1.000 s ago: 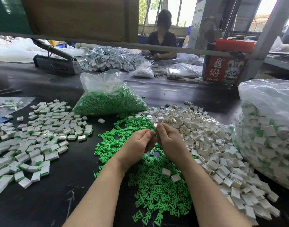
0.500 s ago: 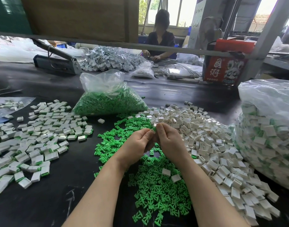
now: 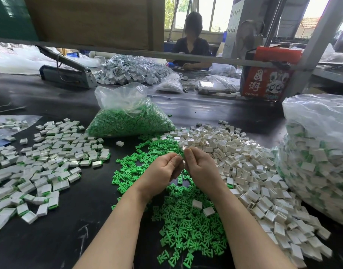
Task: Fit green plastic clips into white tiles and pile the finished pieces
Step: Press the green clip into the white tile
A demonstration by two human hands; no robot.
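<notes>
Hands: left hand (image 3: 162, 168) and right hand (image 3: 200, 167) pinch one white tile (image 3: 183, 149) between fingertips.
Below fingers: loose green clips (image 3: 186, 226).
Right: white tiles (image 3: 244, 162).
Left: finished pieces (image 3: 50, 152).

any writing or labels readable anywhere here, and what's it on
"国潮": large white characters on the red carton at the far right of the table, beside a lion-dance drawing.
Small row of marks under those characters: too small to read.
Tiles, clips, bags: no text visible.
</notes>
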